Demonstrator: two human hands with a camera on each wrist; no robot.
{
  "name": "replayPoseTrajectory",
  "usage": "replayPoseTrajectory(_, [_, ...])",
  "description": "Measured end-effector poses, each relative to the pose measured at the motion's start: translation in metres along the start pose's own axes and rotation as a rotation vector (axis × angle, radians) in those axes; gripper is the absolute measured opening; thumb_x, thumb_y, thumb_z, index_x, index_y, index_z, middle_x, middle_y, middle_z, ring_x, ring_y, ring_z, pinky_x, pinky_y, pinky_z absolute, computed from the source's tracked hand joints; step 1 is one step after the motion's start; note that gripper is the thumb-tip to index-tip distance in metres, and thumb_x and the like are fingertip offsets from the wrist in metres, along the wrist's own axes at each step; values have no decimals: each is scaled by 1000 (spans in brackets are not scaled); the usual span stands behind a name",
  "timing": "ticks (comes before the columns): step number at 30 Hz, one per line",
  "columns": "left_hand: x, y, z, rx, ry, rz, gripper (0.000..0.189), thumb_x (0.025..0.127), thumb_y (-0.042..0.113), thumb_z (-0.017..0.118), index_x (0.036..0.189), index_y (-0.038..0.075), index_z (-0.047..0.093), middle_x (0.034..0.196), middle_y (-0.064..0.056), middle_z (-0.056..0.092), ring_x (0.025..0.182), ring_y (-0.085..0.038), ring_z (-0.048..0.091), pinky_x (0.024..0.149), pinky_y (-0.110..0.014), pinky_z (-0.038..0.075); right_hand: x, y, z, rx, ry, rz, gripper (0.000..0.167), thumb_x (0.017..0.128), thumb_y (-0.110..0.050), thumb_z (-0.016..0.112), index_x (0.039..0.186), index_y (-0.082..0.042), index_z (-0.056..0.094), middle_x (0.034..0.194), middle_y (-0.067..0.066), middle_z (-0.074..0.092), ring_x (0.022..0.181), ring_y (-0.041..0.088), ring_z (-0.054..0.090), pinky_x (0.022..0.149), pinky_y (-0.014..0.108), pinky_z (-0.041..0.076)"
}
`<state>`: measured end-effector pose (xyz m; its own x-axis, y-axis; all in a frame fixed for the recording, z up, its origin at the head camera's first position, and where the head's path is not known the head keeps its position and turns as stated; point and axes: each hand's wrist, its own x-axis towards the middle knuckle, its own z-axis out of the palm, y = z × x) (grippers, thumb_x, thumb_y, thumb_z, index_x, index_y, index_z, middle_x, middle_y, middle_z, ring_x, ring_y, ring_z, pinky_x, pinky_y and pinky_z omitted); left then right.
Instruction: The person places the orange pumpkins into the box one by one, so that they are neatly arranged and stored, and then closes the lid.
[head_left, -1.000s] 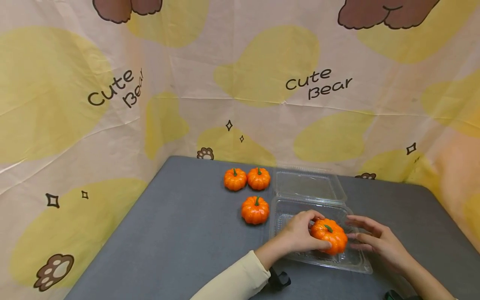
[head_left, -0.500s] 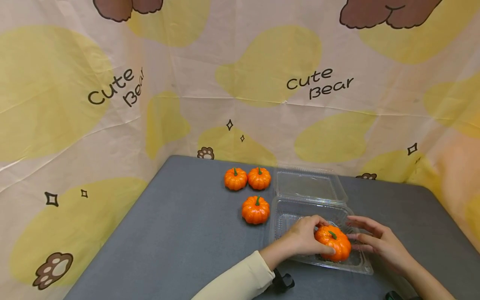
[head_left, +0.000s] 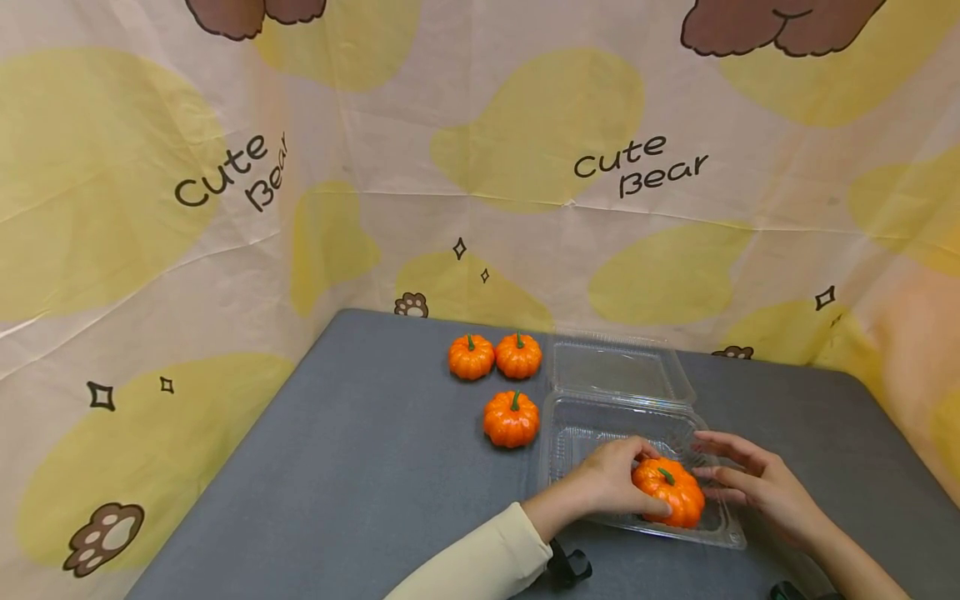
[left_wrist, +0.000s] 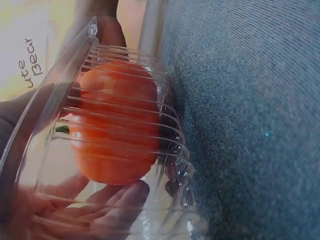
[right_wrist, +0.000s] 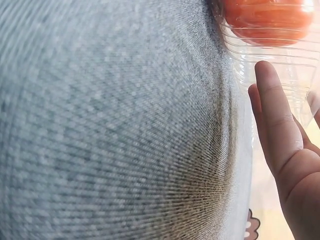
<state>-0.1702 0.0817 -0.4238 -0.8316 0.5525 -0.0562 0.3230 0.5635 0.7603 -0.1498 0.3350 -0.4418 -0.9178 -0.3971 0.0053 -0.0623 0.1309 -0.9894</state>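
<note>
An orange pumpkin (head_left: 678, 493) with a short green stem sits low in the near right part of a clear plastic clamshell box (head_left: 577, 429). Thumb and fingers of my left hand (head_left: 611, 479) grip it from the left side. Through the ribbed clear wall, the left wrist view shows the same pumpkin (left_wrist: 117, 130) close to the box floor. My right hand (head_left: 772, 483) is at the box's right side, its fingers extended toward the wall. In the right wrist view, straight fingers (right_wrist: 277, 115) lie near that wall, apart from the pumpkin.
Three more pumpkins stand on the grey table left of the box: a near one (head_left: 512, 419) and two at the back, the left one (head_left: 471, 358) and the right one (head_left: 518, 357). The box's lid (head_left: 618, 371) lies folded back. A printed cloth (head_left: 525, 167) hangs behind.
My left hand has moved slightly right and toward me, lowering the pumpkin into the near right part of the box. The right hand has stayed nearly still.
</note>
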Motion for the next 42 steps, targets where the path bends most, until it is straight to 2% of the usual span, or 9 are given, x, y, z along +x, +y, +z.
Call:
replayPoseTrajectory(9, [1,0,-1,41,-24,9,51,69,33,84,113,25,59,98,15,59,86,5,52,76,-10,42,0,-1,0,-2,10,6,44,99,-1,45,143,-3,40,126,-17,59,104,11,67,77,35,59])
replayPoseTrajectory(20, [-4,2,-7,44,-17,-35,57,70,39,82,121,25,58,111,11,62,97,0,56,79,-15,45,0,-2,1,-11,4,0,44,99,-1,45,143,-1,39,126,-18,59,103,11,67,77,35,59])
replayPoseTrajectory(24, [-8,2,-15,-16,-22,-36,60,71,39,81,124,25,57,116,8,59,87,-1,52,70,-16,44,0,-1,1,-10,3,-5,44,100,-1,44,143,-2,40,127,-18,58,104,10,67,77,35,59])
replayPoseTrajectory(27, [-11,2,-21,-78,-17,-17,58,72,38,81,123,27,56,118,7,58,85,-2,52,67,-17,44,0,-2,1,-13,4,-4,44,99,-1,45,143,-2,40,127,-18,59,104,10,67,78,35,59])
replayPoseTrajectory(29, [-14,1,-25,-101,-4,3,57,72,38,81,123,29,56,120,7,59,91,-4,56,69,-17,45,0,-1,2,-18,7,1,44,99,-1,45,143,-1,39,127,-18,59,104,11,67,78,35,59])
replayPoseTrajectory(33, [-16,0,-32,-142,20,40,56,73,37,80,123,31,56,122,8,61,104,-11,61,78,-18,48,0,-2,2,-34,21,18,44,99,-3,47,143,0,39,125,-19,59,103,11,67,78,35,59])
replayPoseTrajectory(38, [-20,-2,-44,-198,63,100,55,75,34,80,125,29,57,124,11,60,107,-10,60,88,-21,49,0,-3,3,-46,41,34,44,99,-4,49,142,0,40,123,-19,60,102,10,68,77,35,59])
replayPoseTrajectory(42, [-26,-4,-55,-222,102,136,54,76,35,79,125,32,57,125,12,60,110,-10,59,85,-22,50,-1,-2,4,-48,45,28,45,99,-4,49,142,1,40,123,-19,60,102,11,68,77,34,59])
